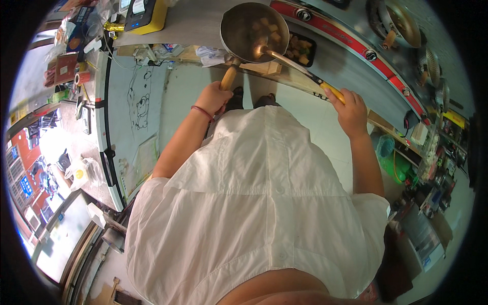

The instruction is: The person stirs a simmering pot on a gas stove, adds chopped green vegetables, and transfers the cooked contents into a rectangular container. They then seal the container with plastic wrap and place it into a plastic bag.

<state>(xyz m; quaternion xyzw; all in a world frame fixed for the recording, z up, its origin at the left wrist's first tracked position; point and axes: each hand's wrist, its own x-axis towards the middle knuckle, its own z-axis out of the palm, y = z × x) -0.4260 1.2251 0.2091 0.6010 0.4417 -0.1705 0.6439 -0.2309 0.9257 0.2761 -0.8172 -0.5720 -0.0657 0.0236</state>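
Note:
My left hand [216,98] grips the wooden handle of a round metal pan [236,26], which is above the counter at the top middle. Brown liquid and several food chunks lie in the pan, mostly on its right side. With its bowl inside the pan, a metal ladle [289,62] slants down to the right. My right hand [351,111] is closed on the ladle's yellowish handle end. Just right of the pan, partly hidden by it, a black tray [313,48] holds food chunks with some green bits.
A stove with a red front panel [339,34] and knobs runs along the upper right, with handled pans [410,24] on it. A black-and-yellow device [150,17] stands on the counter, upper left. Crumpled white paper [211,55] lies on a shelf below the counter.

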